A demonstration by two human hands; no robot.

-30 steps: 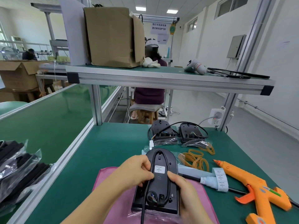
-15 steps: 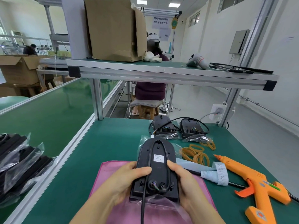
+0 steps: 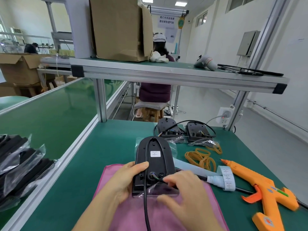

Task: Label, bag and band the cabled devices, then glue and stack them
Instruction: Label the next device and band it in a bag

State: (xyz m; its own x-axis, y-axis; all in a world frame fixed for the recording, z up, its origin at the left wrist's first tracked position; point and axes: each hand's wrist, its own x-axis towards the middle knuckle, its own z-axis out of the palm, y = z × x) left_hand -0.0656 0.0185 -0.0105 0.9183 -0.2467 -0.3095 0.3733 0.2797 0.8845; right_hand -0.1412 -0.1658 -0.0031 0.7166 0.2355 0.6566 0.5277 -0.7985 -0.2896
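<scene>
Green matte mat covers the bench [image 3: 108, 147], which is framed in ribbed aluminium. An upper shelf [image 3: 166, 72] of the same profile spans the far side. It carries a creased cardboard box [image 3: 120, 29].

Pink cloth [image 3: 133, 214], soft and rectangular, lies at the near edge of the bench.

Black cabled device [image 3: 155, 160]: smooth plastic with a rounded far end and a square near end. It is held tilted above the cloth, with a white label [image 3: 155, 153] on the upward face. Its black cable [image 3: 145, 205] trails toward the viewer.

Left hand [image 3: 126, 179] keeps its grip on the device's left edge, thumb across the face, as it did half a second ago.

Right hand [image 3: 188, 194] has left the device's right edge and now sits at the near right corner. Its fingers are spread over a clear, crinkled bag [image 3: 163, 189]. It is motion-blurred, so whether it pinches the film cannot be told.

Orange glue gun [image 3: 266, 192] lies flat to the right, nozzle pointing away.

Two more black devices [image 3: 168, 130] [image 3: 198, 132] lie side by side on film at the far end, their cables looped.

Bagged black units [image 3: 20, 164] are piled on the left conveyor.

Tan rubber bands [image 3: 201, 157] lie in a loose tangle between the far devices and the gun.

White label strip [image 3: 226, 179] lies just left of the gun.
</scene>
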